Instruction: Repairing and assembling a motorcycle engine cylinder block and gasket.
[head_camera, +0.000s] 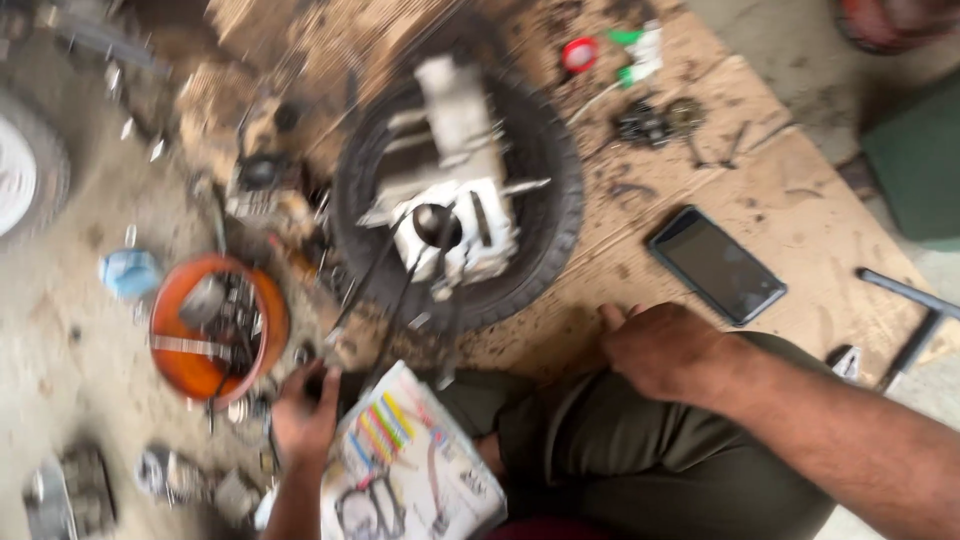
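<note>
A grey engine block (455, 170) rests inside a black tyre (560, 200) on a wooden board (800, 215). My left hand (305, 415) reaches down to the floor beside an orange bowl (170, 360) full of metal parts; blur hides whether it grips anything. My right hand (660, 350) rests, fingers curled, on my knee in olive trousers near the tyre's edge. A white packet (410, 470) with coloured stripes lies on my lap, next to the left hand.
A black phone (715, 265) lies on the board right of the tyre. Small parts and a red cap (578, 53) sit at the far side. Dark tools (905, 300) lie at right. Engine pieces (70, 490) sit on the floor lower left.
</note>
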